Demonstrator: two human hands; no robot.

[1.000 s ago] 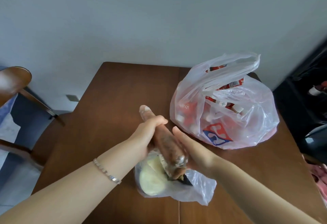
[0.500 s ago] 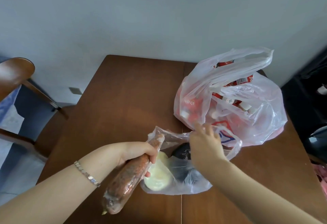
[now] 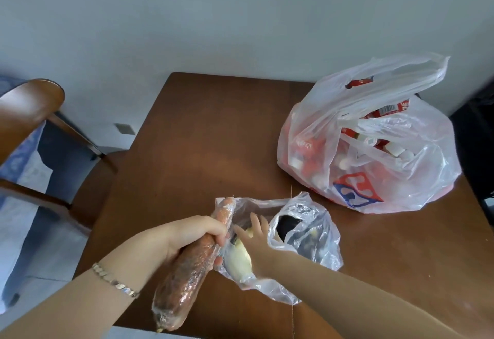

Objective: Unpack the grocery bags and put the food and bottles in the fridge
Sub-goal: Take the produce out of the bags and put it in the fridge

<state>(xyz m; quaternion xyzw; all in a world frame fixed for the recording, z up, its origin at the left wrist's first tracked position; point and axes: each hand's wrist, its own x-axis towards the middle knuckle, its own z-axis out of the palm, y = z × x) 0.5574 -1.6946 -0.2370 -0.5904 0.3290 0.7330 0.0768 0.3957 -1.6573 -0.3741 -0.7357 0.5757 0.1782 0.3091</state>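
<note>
Head view: two bags sit on the worktop [image 3: 200, 138]. The large white bag [image 3: 417, 178] holds red packs and white-capped bottles, uncountable. The small clear bag [image 3: 318, 234] holds one pale item [image 3: 240, 258] and one dark item [image 3: 287, 226]. The left hand [image 3: 192, 237] grasps one wrapped sausage [image 3: 187, 271] just beside it; the right hand [image 3: 256, 237], fingers released, reaches inside.

I count two bags, the large printed bag [image 3: 395, 178] and the small clear bag [image 3: 312, 234], one wrapped sausage [image 3: 187, 271], one pale yellow item [image 3: 240, 257], one dark item [image 3: 287, 225], two hands, the left hand [image 3: 187, 237] and the right hand [image 3: 258, 241], one bracelet [image 3: 115, 281], one table [image 3: 213, 138] and one chair [image 3: 29, 106].
</note>
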